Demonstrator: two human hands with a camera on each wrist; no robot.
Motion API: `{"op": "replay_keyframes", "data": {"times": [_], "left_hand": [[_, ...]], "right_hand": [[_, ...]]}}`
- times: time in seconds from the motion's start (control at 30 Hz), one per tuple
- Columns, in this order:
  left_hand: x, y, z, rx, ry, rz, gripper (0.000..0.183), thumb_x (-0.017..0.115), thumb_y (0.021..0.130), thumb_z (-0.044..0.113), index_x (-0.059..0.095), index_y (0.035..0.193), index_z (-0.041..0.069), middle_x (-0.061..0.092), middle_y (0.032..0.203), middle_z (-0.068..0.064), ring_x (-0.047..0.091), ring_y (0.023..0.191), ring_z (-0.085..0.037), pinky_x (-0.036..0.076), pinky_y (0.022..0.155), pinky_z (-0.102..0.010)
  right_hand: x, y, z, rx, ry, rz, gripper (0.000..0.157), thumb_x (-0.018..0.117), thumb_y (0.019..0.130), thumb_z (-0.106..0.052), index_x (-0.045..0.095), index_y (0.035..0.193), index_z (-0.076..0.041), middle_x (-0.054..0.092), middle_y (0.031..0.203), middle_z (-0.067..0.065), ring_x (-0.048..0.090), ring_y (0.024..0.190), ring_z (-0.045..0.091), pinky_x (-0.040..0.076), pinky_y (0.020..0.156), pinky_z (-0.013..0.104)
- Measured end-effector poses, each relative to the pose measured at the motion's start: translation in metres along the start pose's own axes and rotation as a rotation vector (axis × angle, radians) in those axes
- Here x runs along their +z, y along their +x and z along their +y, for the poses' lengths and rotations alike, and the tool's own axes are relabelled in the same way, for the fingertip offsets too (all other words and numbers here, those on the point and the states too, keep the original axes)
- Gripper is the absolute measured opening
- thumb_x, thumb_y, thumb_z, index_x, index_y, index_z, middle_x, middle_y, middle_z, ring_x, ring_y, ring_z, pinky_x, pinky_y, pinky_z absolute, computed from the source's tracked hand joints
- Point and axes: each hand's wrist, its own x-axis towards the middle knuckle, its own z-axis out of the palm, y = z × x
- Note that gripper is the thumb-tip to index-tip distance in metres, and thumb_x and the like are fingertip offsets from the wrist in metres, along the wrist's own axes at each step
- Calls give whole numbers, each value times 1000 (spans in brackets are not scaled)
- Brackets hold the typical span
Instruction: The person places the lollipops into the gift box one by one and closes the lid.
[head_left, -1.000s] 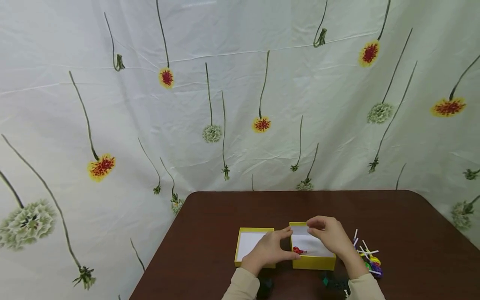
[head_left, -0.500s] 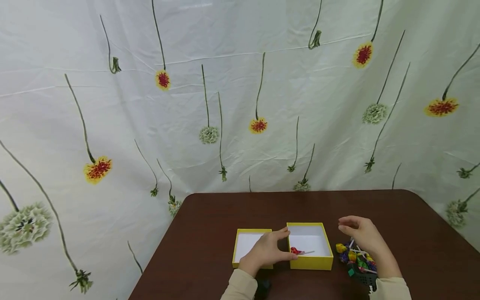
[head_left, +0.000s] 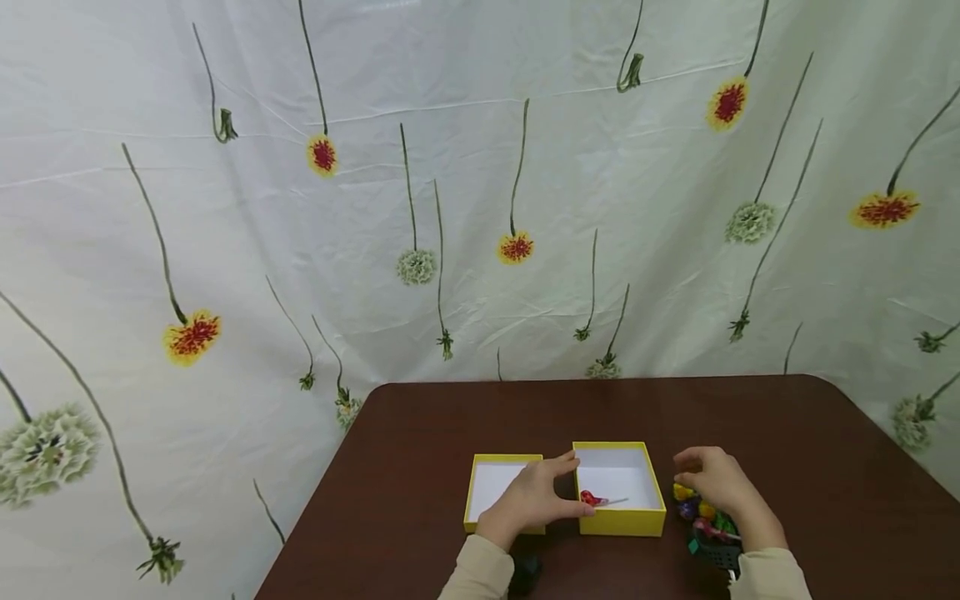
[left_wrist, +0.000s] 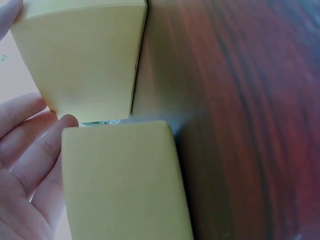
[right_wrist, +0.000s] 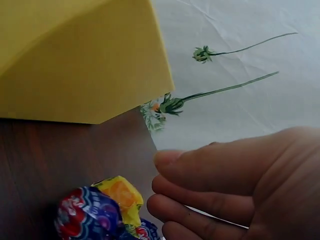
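Observation:
A yellow box [head_left: 622, 523] with a white inside stands uncovered on the brown table. One red-wrapped lollipop [head_left: 592, 498] lies in its front left corner, stick to the right. My left hand [head_left: 528, 502] holds the box's left side, thumb at the front corner and fingers at the back corner; the left wrist view shows fingertips against the box wall [left_wrist: 80, 65]. To the right of the box, my right hand [head_left: 720, 482] hovers over several wrapped lollipops [head_left: 707, 508]. In the right wrist view its fingers are loosely bent beside a purple lollipop [right_wrist: 87, 215] and a yellow one [right_wrist: 122, 197], holding nothing visible.
A shallower yellow lid [head_left: 487, 483], white inside, lies left of the box, partly behind my left hand. Under the lollipops a dark basket [head_left: 716, 552] shows in part. The dark brown table [head_left: 435, 417] ends at a flower-printed curtain [head_left: 465, 208].
My right hand has moved from over the box to the right, then lowered slightly over the lollipops. My left hand stays at the box, and the red lollipop stays inside it.

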Motion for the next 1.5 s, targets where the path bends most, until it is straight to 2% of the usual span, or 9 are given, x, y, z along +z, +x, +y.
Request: {"op": "replay_keyframes", "data": {"times": [0.43,0.7,1.03,1.23,1.37,1.5], "left_hand": [[0,2,0,3,-4,5,78,81,82,47,54,146,13,46,155,1,45,143,-25,46,111,-45],[0,0,1,-6,-10,3,78,81,81,48,53,147,14,45,156,3,45,143,-24,44,112,-46],[1,0,0,8,-2,6,78,80,82,48,52,147,14,43,157,3,45,143,-25,45,112,-45],[2,0,0,1,5,11,79,81,81,48,53,147,13,43,157,5,46,142,-24,44,112,-45],[2,0,0,-2,3,8,78,80,82,48,53,147,15,43,157,3,45,143,-25,45,111,-45],[1,-1,1,-1,4,7,77,80,83,48,52,148,17,42,157,2,45,143,-26,46,111,-45]], "right_hand": [[4,3,5,48,-21,5,32,69,87,2,66,117,10,70,108,24,67,92,30,58,77,48],[7,2,7,20,-5,0,27,72,85,3,69,111,10,72,105,23,69,93,31,58,77,47],[6,3,13,-4,-21,-13,21,76,84,-2,73,103,6,73,97,13,68,88,25,58,73,43],[6,3,15,-22,29,-20,22,77,83,-3,74,103,6,74,97,12,70,86,24,58,74,43],[6,2,13,-25,80,-16,21,75,86,-2,74,105,6,75,97,14,72,83,21,57,71,38],[3,2,9,-37,99,5,25,75,87,-7,74,109,5,75,103,18,72,86,24,58,71,39]]}}
